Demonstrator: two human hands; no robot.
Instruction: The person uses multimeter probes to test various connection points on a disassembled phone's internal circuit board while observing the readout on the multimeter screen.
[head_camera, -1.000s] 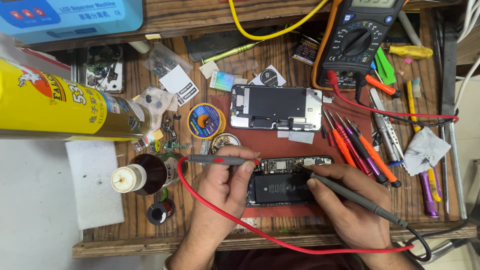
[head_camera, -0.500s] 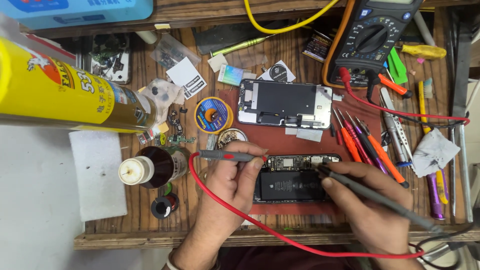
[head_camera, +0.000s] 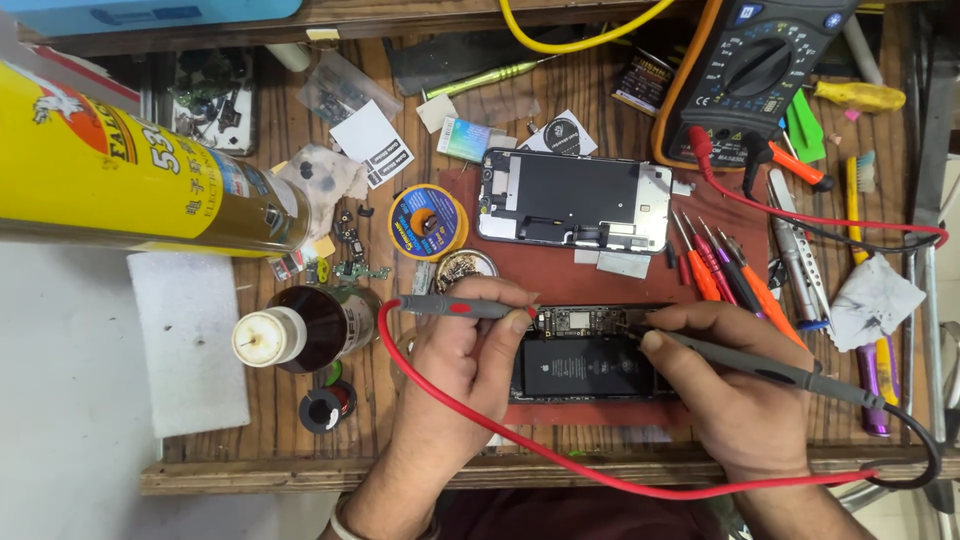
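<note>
Cluttered wooden workbench (head_camera: 300, 470), left hand (head_camera: 455, 360) fingers pinched on red-lead probe (head_camera: 450, 307), right hand (head_camera: 730, 385) gripping black-lead probe (head_camera: 760, 365) over opened phone (head_camera: 585, 355), multimeter (head_camera: 750, 75) at one o'clock, yellow can (head_camera: 130, 170) at ten.

I read this as a phone repair workshop: a worn wooden bench (head_camera: 600, 470) crowded with a multimeter (head_camera: 745, 75), a row of small screwdrivers (head_camera: 725, 265) and a solder wick spool (head_camera: 427, 222). A detached phone screen (head_camera: 572, 200), an opened phone (head_camera: 590, 355) and a yellow spray can (head_camera: 130, 175) lie among them.

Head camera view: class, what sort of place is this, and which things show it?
Probably a phone repair bench: an opened phone under both probes, a multimeter with leads, and a row of screwdrivers on the cluttered wooden table.
</note>
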